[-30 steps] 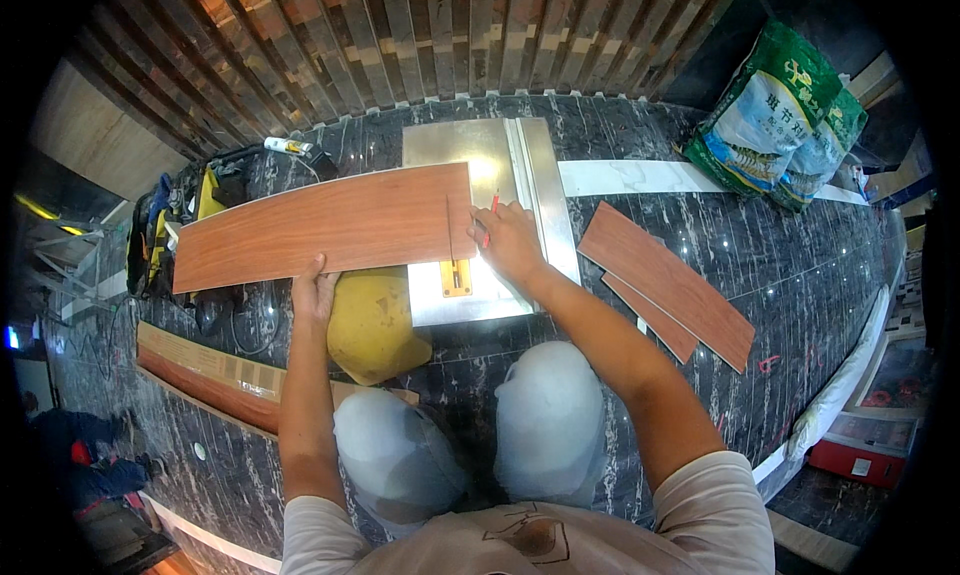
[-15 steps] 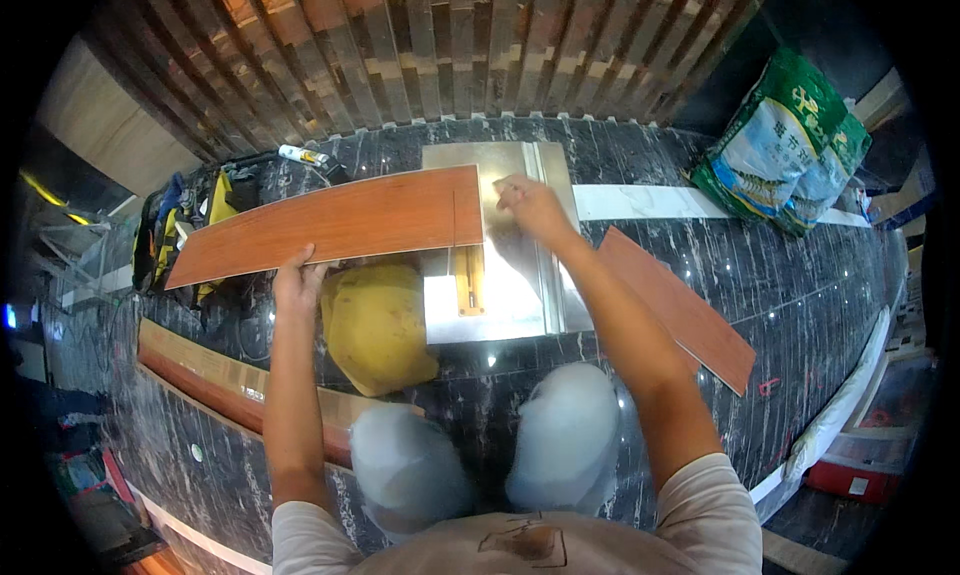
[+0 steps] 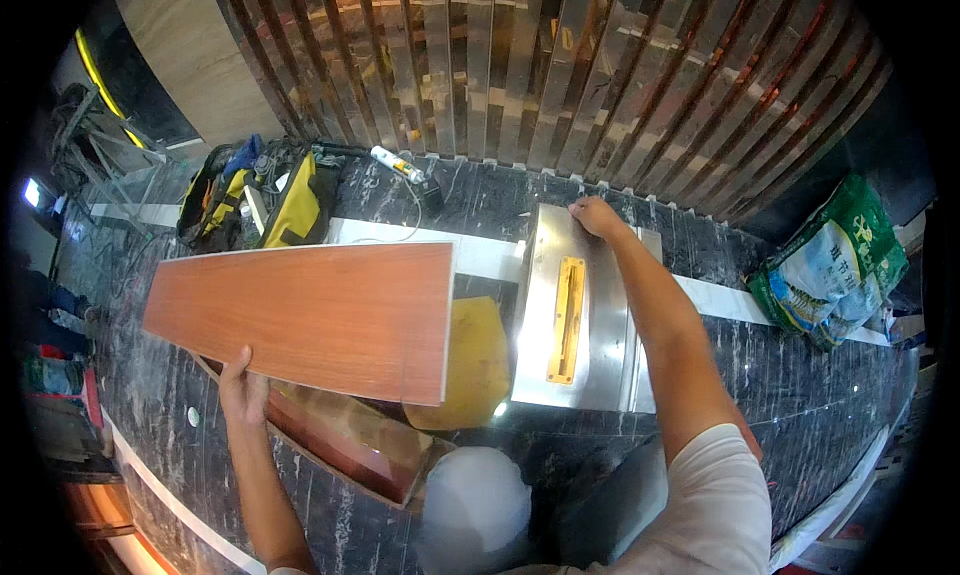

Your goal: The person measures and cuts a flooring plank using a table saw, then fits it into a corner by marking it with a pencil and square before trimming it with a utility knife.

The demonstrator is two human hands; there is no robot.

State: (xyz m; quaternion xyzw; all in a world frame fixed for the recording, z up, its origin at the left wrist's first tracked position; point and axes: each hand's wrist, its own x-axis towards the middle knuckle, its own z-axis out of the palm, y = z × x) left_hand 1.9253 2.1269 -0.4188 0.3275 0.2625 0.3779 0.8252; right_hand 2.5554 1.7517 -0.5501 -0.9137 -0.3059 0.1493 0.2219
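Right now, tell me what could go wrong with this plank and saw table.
1. The left hand grips the wood-grain plank at one edge only; it could tip or swing.
2. The right hand rests on the metal saw table near the yellow blade slot, which could be hazardous.
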